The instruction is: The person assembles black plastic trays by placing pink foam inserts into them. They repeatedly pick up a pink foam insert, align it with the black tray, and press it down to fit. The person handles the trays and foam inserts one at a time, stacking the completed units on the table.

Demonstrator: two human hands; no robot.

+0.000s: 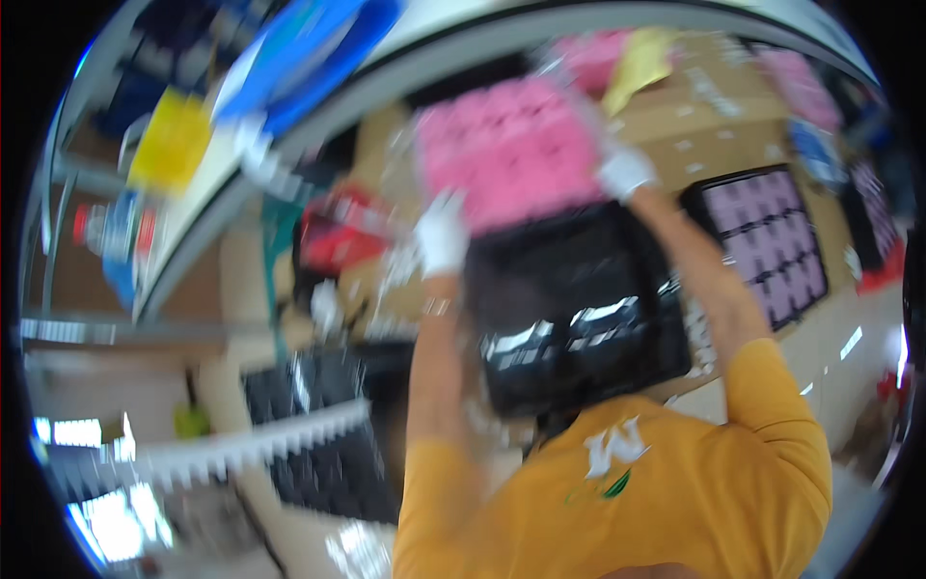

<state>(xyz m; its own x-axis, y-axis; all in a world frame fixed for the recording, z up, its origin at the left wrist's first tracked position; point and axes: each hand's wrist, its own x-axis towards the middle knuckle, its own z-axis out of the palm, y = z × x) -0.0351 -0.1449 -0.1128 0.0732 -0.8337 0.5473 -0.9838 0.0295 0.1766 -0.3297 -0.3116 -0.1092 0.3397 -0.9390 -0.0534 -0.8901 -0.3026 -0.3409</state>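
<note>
A pink foam sheet (pixel 511 159) with rows of small dark slots, edged by what looks like clear plastic, lies at the far side of the bench. White gloves cover both hands. My left hand (pixel 444 234) grips its near left corner, and my right hand (pixel 625 174) has hold of its right edge. Motion blur softens both hands, and the fingertips are partly hidden at the foam. Just nearer to me sits a glossy black plastic tray (pixel 579 299), its far edge close under the foam.
To the right stands a black tray with purple-pink inserts (pixel 767 241). Brown cardboard (pixel 694 145) covers the bench, with a yellow sheet (pixel 639 68) on it. A red bag (pixel 349 230) is left of my left hand. Black moulded trays (pixel 328 425) are stacked lower left.
</note>
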